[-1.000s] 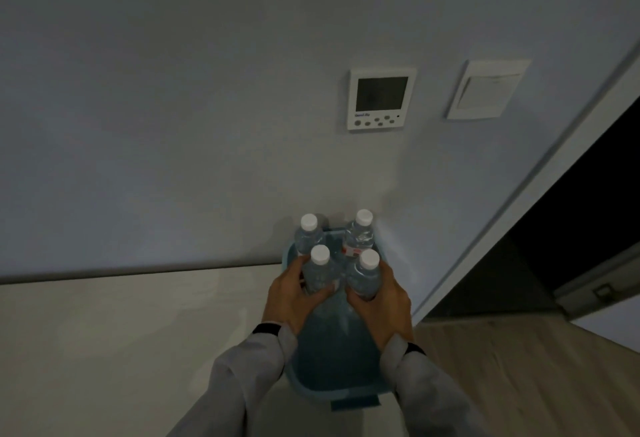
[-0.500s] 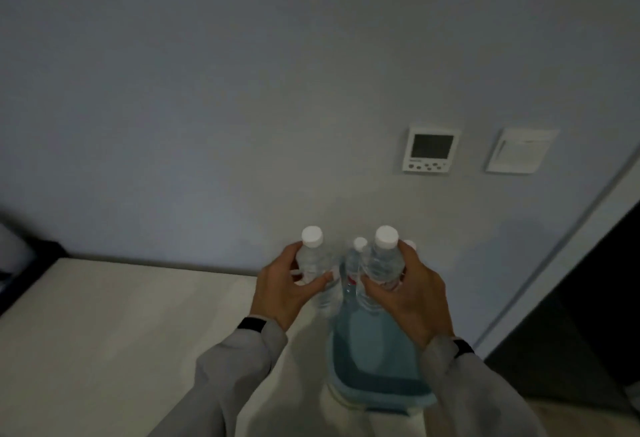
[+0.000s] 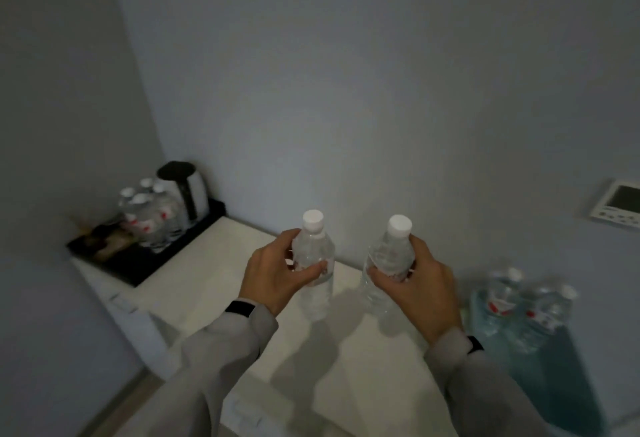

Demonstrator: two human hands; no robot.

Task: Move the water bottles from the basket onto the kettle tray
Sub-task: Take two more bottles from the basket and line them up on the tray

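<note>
My left hand grips a clear water bottle with a white cap, held upright above the white counter. My right hand grips a second such bottle, also upright. The blue basket stands at the right with two more bottles in it. At the far left corner lies the black kettle tray, carrying a white and black kettle and several bottles.
The white counter runs from the tray to the basket along the grey wall. A wall thermostat hangs at the right edge. Small dark items sit at the tray's left end. Wooden floor shows at the bottom left.
Both hands have lifted a bottle each out of the basket and carried them left. The view has swung left, bringing the kettle tray into sight.
</note>
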